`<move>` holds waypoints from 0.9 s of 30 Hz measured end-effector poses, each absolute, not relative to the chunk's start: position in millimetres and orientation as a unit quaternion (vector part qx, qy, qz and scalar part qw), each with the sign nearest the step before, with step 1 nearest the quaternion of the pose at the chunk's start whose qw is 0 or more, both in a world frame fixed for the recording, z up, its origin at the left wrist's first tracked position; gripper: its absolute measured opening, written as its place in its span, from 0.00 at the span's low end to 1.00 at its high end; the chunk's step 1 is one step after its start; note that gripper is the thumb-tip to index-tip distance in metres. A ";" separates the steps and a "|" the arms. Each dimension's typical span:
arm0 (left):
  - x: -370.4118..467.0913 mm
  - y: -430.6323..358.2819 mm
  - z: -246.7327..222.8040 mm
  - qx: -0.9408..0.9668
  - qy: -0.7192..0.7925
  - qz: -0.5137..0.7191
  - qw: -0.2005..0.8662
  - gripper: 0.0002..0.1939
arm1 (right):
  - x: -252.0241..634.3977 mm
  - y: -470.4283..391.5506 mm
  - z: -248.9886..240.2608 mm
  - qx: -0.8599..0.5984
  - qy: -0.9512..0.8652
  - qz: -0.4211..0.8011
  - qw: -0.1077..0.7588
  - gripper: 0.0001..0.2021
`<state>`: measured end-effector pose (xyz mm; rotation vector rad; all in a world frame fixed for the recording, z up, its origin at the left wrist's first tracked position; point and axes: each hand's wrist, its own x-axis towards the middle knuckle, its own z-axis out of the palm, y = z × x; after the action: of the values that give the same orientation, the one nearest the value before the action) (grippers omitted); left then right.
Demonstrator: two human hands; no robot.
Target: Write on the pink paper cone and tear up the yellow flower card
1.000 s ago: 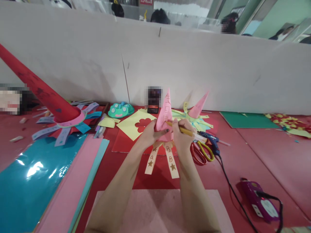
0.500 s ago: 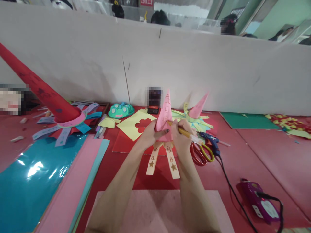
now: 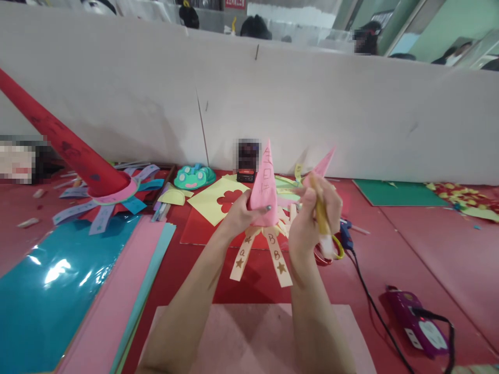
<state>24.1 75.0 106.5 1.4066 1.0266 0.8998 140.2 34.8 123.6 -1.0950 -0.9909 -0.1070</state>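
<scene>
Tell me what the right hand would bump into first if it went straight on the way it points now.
Probably the small pink paper cone beyond the right hand, with the white partition behind it. The gap to the cone is hard to judge here.

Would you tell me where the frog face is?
In the head view, the green frog face sits left of centre, near the white partition and yellow sheet.

The left hand [image 3: 237,215] is gripping the lettered cone [image 3: 265,195], while the right hand [image 3: 303,228] is holding the marker [image 3: 322,213] apart from it. By the table's [image 3: 413,249] far edge, the frog [image 3: 192,177] is lying left of centre and the green sheet [image 3: 401,194] right. The purple box [image 3: 415,322] is resting toward the near right corner.
</scene>
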 end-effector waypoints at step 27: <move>19.8 74.7 109.8 0.661 0.459 0.367 0.467 0.29 | 155.9 62.1 103.6 -0.550 -0.568 0.248 0.560 0.15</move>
<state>19.8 74.7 109.8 1.6213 1.1255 0.8996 155.9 62.1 103.6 -1.2966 -1.3402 0.5836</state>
